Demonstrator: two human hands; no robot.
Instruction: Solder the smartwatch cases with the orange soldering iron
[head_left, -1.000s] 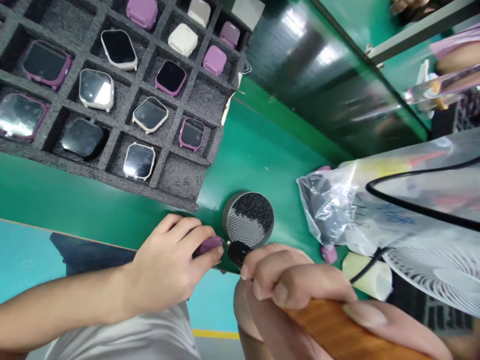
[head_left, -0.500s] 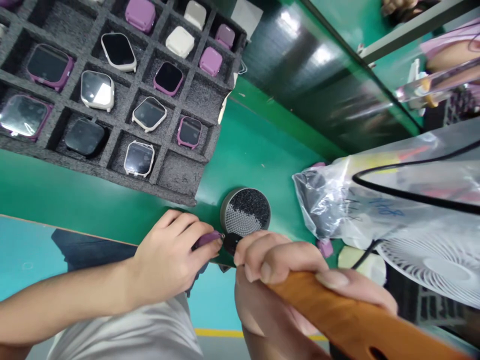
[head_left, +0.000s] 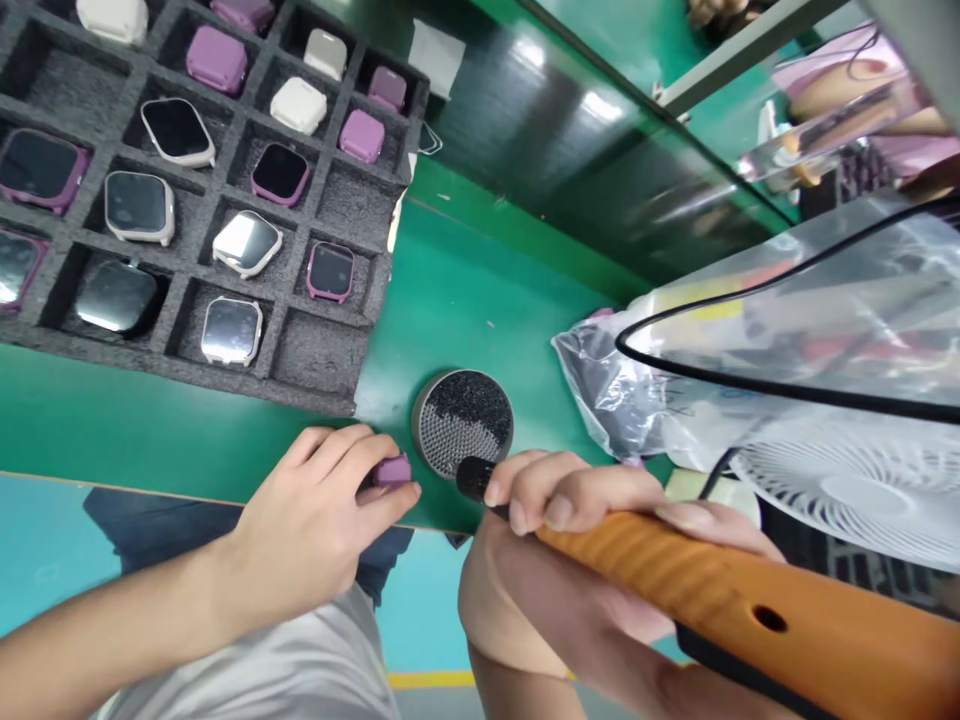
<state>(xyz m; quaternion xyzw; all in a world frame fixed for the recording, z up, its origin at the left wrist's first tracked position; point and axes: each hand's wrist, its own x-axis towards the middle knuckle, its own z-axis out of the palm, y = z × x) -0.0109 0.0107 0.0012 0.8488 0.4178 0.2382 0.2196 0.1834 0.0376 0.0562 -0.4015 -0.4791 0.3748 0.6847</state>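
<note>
My left hand (head_left: 322, 500) is closed around a small purple watch case (head_left: 393, 470), most of it hidden by the fingers. My right hand (head_left: 600, 510) grips an orange electric screwdriver (head_left: 675, 575) close to its black front end. Its black tip (head_left: 474, 477) lies over the near rim of a round dish (head_left: 420, 425), a short gap from the watch case. Tiny dark pieces, perhaps screws, cover part of the dish's dotted surface.
A grey foam tray (head_left: 319, 350) at left holds several white, purple and black watches in its compartments. On the right lie a clear plastic bag (head_left: 600, 390), a black cable (head_left: 750, 378) and a white fan (head_left: 862, 495). Another person's arm (head_left: 847, 100) shows at top right.
The screwdriver tip has come away from the purple watch case and now sits over the dish's edge. My left hand has tilted the case. The whole view has shifted somewhat.
</note>
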